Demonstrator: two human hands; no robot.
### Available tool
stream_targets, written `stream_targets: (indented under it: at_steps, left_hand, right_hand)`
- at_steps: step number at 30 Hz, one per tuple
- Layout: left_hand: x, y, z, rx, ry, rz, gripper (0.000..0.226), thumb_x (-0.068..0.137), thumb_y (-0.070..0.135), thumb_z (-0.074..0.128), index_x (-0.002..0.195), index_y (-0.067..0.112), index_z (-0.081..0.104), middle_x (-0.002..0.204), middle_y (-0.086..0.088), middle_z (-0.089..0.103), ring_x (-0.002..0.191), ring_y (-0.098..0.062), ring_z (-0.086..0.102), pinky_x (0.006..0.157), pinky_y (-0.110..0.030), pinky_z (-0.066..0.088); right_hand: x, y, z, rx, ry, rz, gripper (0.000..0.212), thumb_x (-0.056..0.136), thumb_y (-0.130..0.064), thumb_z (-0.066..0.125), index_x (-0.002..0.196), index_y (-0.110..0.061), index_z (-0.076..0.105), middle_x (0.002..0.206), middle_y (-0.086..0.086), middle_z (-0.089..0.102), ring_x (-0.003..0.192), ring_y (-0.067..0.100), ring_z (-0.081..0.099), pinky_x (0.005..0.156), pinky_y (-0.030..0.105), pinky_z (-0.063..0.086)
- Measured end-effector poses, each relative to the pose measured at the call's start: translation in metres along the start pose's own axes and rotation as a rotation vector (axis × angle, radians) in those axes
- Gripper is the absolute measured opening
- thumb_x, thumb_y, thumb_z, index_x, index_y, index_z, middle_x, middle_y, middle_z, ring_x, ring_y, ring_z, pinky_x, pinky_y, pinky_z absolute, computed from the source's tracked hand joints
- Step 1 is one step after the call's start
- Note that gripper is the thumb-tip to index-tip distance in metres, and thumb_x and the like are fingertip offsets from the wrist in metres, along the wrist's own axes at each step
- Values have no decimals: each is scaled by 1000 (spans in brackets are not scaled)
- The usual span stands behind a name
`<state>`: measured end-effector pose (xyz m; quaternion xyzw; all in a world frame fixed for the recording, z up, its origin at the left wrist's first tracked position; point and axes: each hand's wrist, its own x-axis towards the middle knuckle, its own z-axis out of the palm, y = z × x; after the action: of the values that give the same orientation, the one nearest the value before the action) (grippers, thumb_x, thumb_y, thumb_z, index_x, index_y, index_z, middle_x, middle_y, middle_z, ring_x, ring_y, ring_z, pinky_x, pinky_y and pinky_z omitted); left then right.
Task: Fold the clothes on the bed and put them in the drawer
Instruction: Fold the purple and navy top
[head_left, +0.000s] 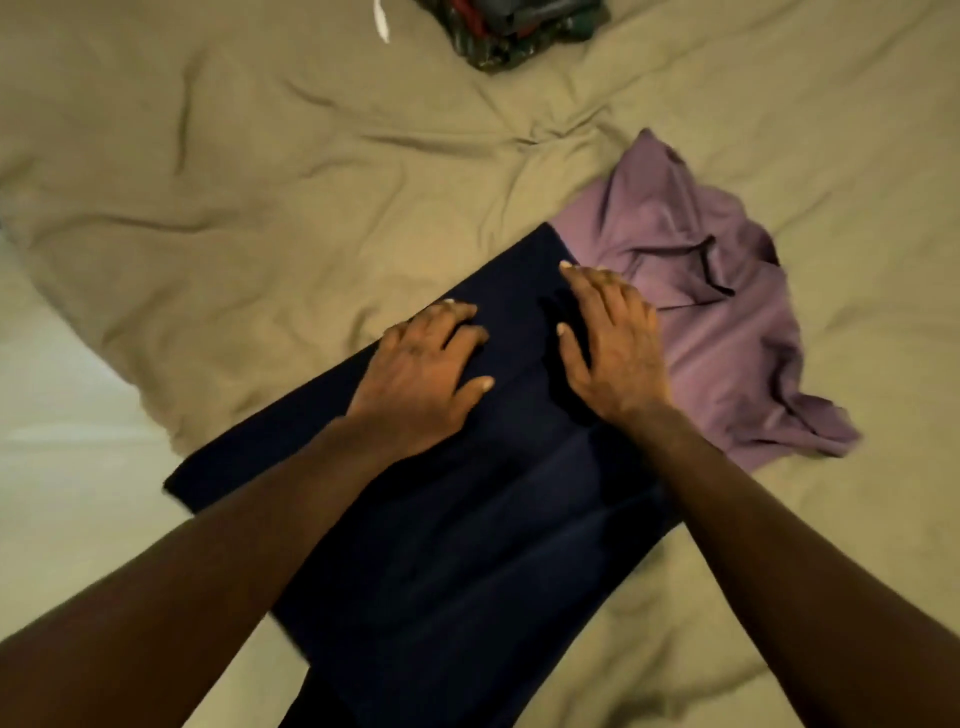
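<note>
A dark navy garment (467, 545) lies flat as a long folded rectangle across the bed, running from lower left to upper right. My left hand (421, 374) presses flat on its upper part, fingers spread. My right hand (610, 343) lies flat beside it near the garment's far right edge, fingers straight. A crumpled purple shirt (727, 322) sits unfolded just right of the navy garment, touching its far corner. No drawer is in view.
The olive-tan duvet (260, 208) covers the bed in loose wrinkles. A dark patterned heap of clothes (524, 31) lies at the top edge. A white strip (382, 21) lies next to it. A pale sheet (62, 426) shows at the left.
</note>
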<state>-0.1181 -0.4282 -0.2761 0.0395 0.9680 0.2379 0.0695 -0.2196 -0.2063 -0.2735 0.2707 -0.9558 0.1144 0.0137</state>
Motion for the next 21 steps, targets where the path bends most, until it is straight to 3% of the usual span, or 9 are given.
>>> stream_targets:
  at_steps: [3,5,7,9,12,15,18,19,21]
  left_hand:
    - [88,27,9,69,-67,96,65,101,56,46,155,20,37,169,-3,21,158,-23,13,122,-50,26]
    - [143,45,12,81,-122,106,73,102,59,40,161,18,26,172,-5,12,159,-24,7,124,-51,20]
    - [192,60,15,71,-184,54,80,102,65,35,163,17,17,173,-5,4,159,-25,3,125,-52,16]
    - [235,71,20,107,-225,20,86,100,69,33,165,18,10,173,-4,-2,159,-26,1,125,-54,14]
    - [286,89,26,257,-273,113,97,94,73,41,165,18,4,173,-3,-5,159,-26,0,123,-58,13]
    - [309,99,22,293,-167,329,86,93,68,47,161,23,23,173,-4,7,158,-29,9,123,-56,16]
    - [326,101,25,21,216,46,61,97,51,47,150,23,43,163,-10,32,147,-33,33,117,-48,31]
    - [333,98,27,-68,293,-153,55,97,46,48,146,20,48,155,-11,42,141,-34,41,114,-45,37]
    - [346,91,27,-167,200,-450,49,94,49,54,132,17,62,139,-11,60,128,-32,56,105,-40,46]
  right_hand:
    - [32,53,-10,-118,-127,167,61,101,-47,37,157,-22,37,160,8,39,148,34,33,112,53,33]
    - [47,84,-13,-89,-220,442,64,105,-53,29,161,-23,25,166,9,25,153,36,20,119,58,23]
    - [49,108,-12,-4,-254,739,66,106,-52,32,162,-22,18,168,12,19,155,37,13,121,58,18]
    - [37,119,-10,37,-258,867,62,104,-46,39,160,-25,25,166,12,23,154,35,13,120,58,22]
    - [5,125,-3,201,93,772,42,93,-16,49,132,-20,63,134,14,58,129,38,49,106,51,44]
    - [-15,116,-6,477,520,956,31,81,-9,46,99,-19,70,99,4,68,97,30,63,92,44,52]
    - [-11,111,-13,682,479,1204,22,91,-25,59,111,-17,67,91,-4,68,96,26,66,90,30,49]
    - [-5,110,-15,691,400,1239,36,93,-42,62,121,-18,64,98,-2,70,103,27,66,94,33,50]
    - [12,106,-20,646,234,1240,71,90,-69,53,145,-25,47,132,7,64,121,31,60,103,42,48]
